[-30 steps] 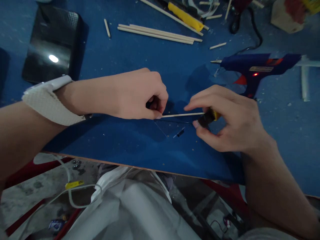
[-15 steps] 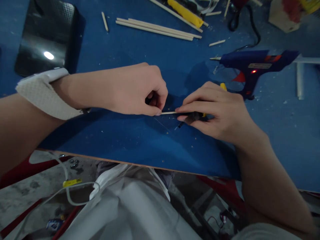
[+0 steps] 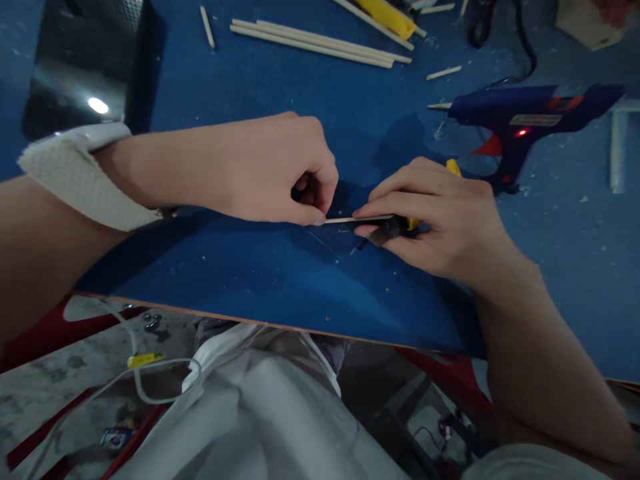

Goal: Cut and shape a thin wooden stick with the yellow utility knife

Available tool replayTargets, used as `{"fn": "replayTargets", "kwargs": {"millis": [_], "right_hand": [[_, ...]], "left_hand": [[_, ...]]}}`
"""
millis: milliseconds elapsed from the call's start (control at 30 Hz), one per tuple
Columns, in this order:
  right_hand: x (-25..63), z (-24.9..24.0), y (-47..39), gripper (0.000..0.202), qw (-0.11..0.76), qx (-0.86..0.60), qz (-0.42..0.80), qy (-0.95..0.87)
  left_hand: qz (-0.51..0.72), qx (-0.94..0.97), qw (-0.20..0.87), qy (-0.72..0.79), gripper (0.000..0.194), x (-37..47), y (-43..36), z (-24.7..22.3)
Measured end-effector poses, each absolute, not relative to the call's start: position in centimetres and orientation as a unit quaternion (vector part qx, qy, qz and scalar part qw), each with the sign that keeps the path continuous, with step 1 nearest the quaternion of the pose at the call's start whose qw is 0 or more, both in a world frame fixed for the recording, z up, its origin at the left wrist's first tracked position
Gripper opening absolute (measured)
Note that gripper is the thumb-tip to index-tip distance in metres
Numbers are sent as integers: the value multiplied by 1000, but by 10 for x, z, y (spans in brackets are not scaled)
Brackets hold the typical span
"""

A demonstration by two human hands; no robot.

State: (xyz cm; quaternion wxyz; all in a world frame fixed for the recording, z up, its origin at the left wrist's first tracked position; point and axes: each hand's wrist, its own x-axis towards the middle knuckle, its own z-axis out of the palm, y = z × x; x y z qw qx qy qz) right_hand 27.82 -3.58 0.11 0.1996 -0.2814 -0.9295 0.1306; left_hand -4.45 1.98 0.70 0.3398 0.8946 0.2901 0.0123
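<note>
A thin wooden stick (image 3: 340, 220) lies level just above the blue table, close to its front edge. Its left end is pinched between the thumb and forefinger of my left hand (image 3: 280, 170). The fingertips of my right hand (image 3: 435, 213) rest on the stick's right part. Tucked in that same closed right hand is a yellow-and-black hand tool (image 3: 387, 232); a narrow tip points down and left below the stick. My fingers cover most of the tool, so its kind is unclear.
A blue glue gun (image 3: 520, 120) with a lit red light lies at right, beside a clear glue stick (image 3: 617, 153). Several long wooden sticks (image 3: 320, 43) and a yellow-handled item (image 3: 387, 17) lie at the back. A black box (image 3: 83, 67) stands at left.
The view has shifted slightly, so the things at the back sit higher in the picture. Both hands keep nearly the same grip; slightly more of the stick shows near the right fingers.
</note>
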Motion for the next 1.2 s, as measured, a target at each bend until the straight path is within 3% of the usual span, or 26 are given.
{"fn": "replayTargets", "kwargs": {"millis": [333, 433, 567, 733, 900, 967, 1033, 1133, 1200], "right_hand": [[281, 3, -38, 12, 205, -288, 115, -928], [284, 9, -41, 31, 231, -301, 111, -918], [291, 13, -37, 38, 286, -323, 100, -897], [305, -4, -17, 54, 313, -238, 61, -918], [310, -10, -5, 29, 235, -263, 53, -934], [307, -5, -2, 55, 206, -272, 66, -937], [299, 2, 4, 69, 193, -274, 69, -940], [281, 10, 22, 48, 138, -278, 31, -950], [266, 12, 41, 20, 115, -260, 28, -958]], "left_hand": [[10, 891, 353, 284, 71, -44, 22, 3], [10, 893, 345, 289, 66, -44, 22, 3], [3, 892, 342, 296, 54, -42, 20, 6], [-5, 894, 343, 289, 45, -42, 19, 11], [18, 898, 340, 278, 47, -43, 16, 12], [22, 897, 346, 276, 45, -43, 15, 14], [21, 893, 355, 276, 44, -43, 14, 14], [21, 887, 364, 281, 42, -42, 16, 12], [24, 885, 366, 285, 39, -41, 18, 8]]}}
